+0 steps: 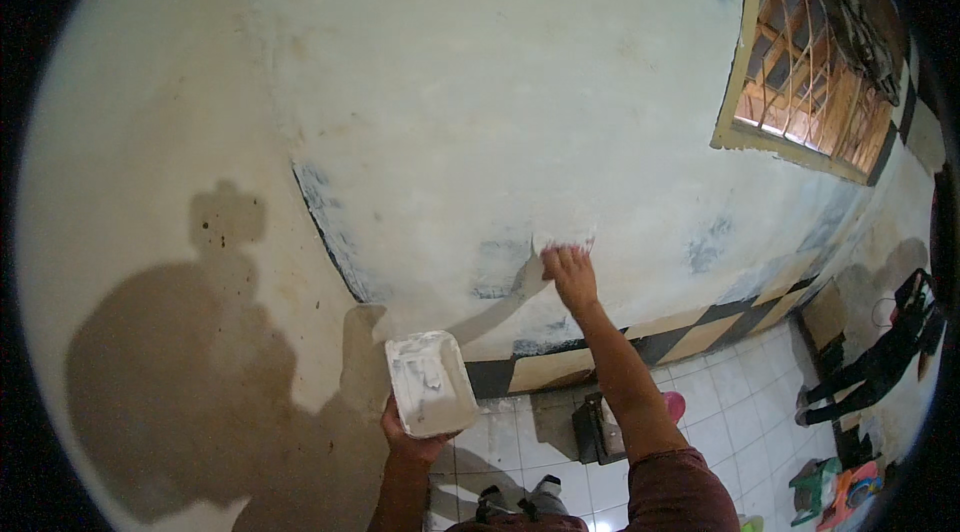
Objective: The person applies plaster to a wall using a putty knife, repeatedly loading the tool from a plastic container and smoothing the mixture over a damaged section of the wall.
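My left hand grips a white rectangular plastic tub from below and the side. White putty is smeared along the tub's inside and rim. Up against the wall, my right hand is closed on a thin pale flat spreader; its blade blends into the white surface, so its exact outline is hard to make out. Just left of that hand, a dark patch shows through thin white coating. Another dark patch lies farther right.
A barred window is at the upper right. Black and beige checks run along the wall's base above white floor tiles. A dark box and a pink item sit below my right arm. Another person stands at the far right.
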